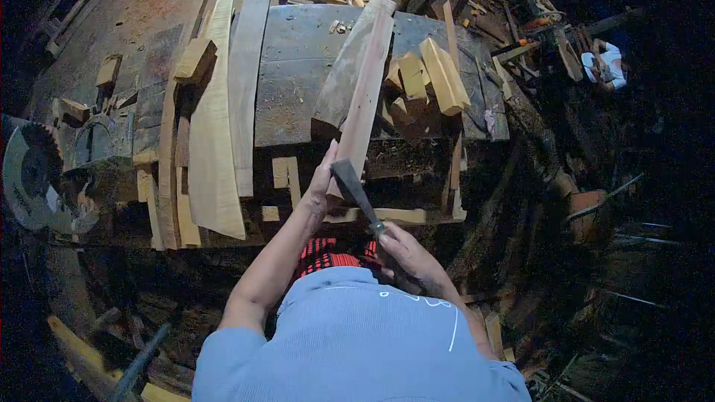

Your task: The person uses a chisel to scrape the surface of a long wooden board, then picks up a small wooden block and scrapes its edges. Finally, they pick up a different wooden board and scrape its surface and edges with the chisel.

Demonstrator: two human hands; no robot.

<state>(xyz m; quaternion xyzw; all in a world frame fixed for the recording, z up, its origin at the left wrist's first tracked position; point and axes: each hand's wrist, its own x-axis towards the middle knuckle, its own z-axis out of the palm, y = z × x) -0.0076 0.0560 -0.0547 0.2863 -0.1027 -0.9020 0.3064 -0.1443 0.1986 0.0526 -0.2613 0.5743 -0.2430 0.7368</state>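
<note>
My left hand (pixel 322 186) has its grip closed on the near end of a long plank (pixel 361 82), propped on the desk (pixel 298 67) to steady it; my right hand (pixel 406 253) clenches a dark blade (pixel 356 190), its edge against the plank just beside that grip.

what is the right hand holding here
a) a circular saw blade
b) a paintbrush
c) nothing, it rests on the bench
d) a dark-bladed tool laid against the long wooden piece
d: the right hand grips the handle of a dark-bladed tool whose blade lies against the lower end of the long wooden piece, which the left hand steadies.
</note>
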